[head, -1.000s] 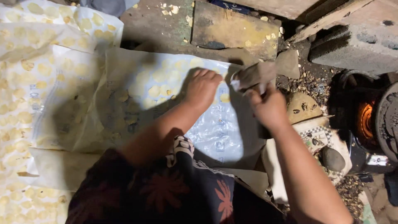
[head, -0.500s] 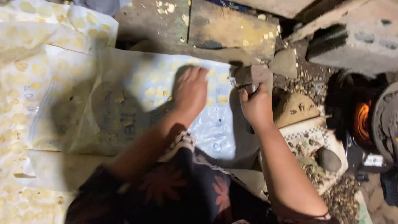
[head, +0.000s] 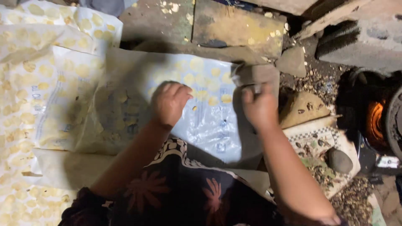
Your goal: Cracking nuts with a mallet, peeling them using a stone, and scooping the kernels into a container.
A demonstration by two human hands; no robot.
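From where I stood, the person's left hand lay palm down, fingers loosely spread, on the clear plastic sheet spread over the ground, pinning it flat and pinching nothing. A second before, that hand had rested farther right, close beside the other one; now it had slid leftward across the sheet, so the two hands were apart with a bare stretch of plastic between them. The right hand had its fingers curled around the lower edge of a grey, brick-shaped block, which sat at the sheet's right edge, just above the hand, much where it had been. My judgement was that the sheet was being smoothed and held while the block was worked at its edge, though I could not tell whether the block was pressed on the plastic or lifted slightly. Small pale yellow discs dotted the sheet between the hands, and many more covered the printed sacks on the left. A fire glowed orange in a dark stove at the far right, well apart from both hands.
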